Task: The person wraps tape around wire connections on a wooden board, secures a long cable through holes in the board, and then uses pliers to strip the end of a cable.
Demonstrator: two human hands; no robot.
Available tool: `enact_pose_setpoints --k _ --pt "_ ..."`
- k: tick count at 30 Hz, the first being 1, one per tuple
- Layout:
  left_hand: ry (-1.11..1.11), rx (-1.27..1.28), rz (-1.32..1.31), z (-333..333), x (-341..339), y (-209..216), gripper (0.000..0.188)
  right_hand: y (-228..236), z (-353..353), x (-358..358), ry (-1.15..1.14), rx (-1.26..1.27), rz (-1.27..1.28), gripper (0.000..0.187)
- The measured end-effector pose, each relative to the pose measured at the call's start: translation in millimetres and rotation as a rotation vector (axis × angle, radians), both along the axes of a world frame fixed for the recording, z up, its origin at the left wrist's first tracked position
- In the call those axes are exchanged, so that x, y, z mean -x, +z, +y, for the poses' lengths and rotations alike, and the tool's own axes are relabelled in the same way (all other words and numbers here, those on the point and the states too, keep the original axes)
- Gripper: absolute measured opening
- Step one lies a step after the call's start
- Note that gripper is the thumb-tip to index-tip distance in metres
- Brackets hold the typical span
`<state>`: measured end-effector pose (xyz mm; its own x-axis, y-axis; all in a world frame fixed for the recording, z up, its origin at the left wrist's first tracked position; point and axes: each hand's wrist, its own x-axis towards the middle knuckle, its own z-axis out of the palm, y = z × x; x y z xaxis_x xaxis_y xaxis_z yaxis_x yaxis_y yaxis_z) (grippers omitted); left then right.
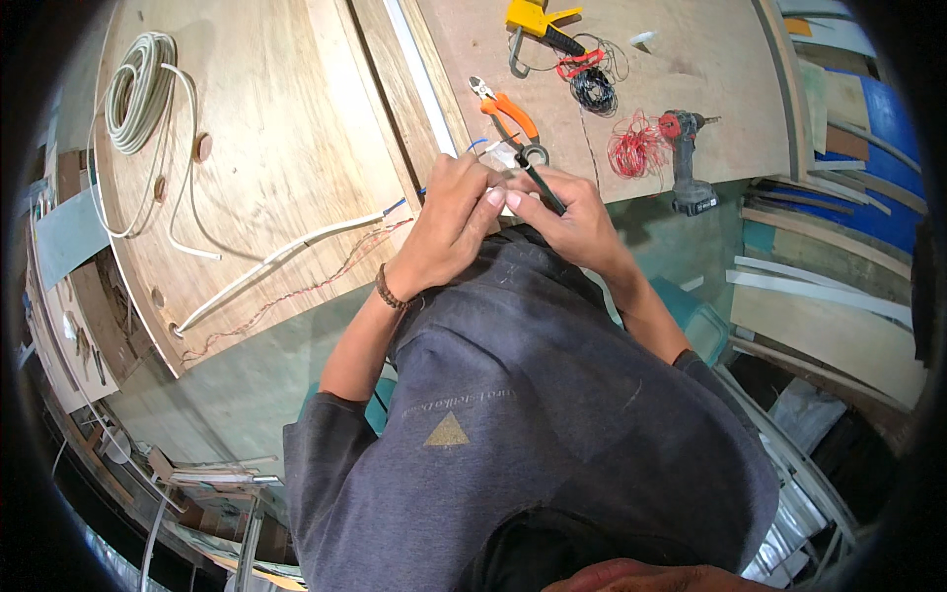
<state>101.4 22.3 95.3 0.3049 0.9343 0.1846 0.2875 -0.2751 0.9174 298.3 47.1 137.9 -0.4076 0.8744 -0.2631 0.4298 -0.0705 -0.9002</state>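
My left hand (446, 219) is closed, its thumb and fingers pinching a small white piece (506, 210) whose kind I cannot make out. My right hand (570, 219) meets it there, thumb against the same piece. A slim dark stick-like tool (538, 182) slants up out of the right hand's grip. Just beyond the fingers stick out thin wire ends, one with blue insulation (478, 144). A white cable (286, 247) rises from a hole in the panel and runs toward my left hand, its end showing blue wire. Beside it lies a twisted red wire (286, 286).
Orange-handled cutters (515, 114) lie just past my hands, near a dark ring (534, 155). Further right are a black wire bundle (592, 91), a red wire tangle (636, 153), a cordless drill (683, 148) and a yellow tool (533, 18). A cable coil (141, 94) lies far left.
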Motion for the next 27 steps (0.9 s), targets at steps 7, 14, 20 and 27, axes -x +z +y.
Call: enact_pose_setpoints --k 7,14,20,27 --pt "0.077 -0.021 0.031 -6 2 8 0.018 -5 2 6 0.027 -0.155 0.004 0.020" --pt "0.215 -0.071 0.095 -15 -12 1 0.016 -19 -6 12 -0.163 -0.278 -0.062 0.019" --pt "0.318 -0.085 0.153 -17 -10 -4 0.014 -10 -11 8 -0.154 -0.228 -0.029 0.018" --pt "0.315 -0.226 0.364 -23 -15 5 0.014 -21 -10 9 -0.049 -0.349 -0.094 0.015"
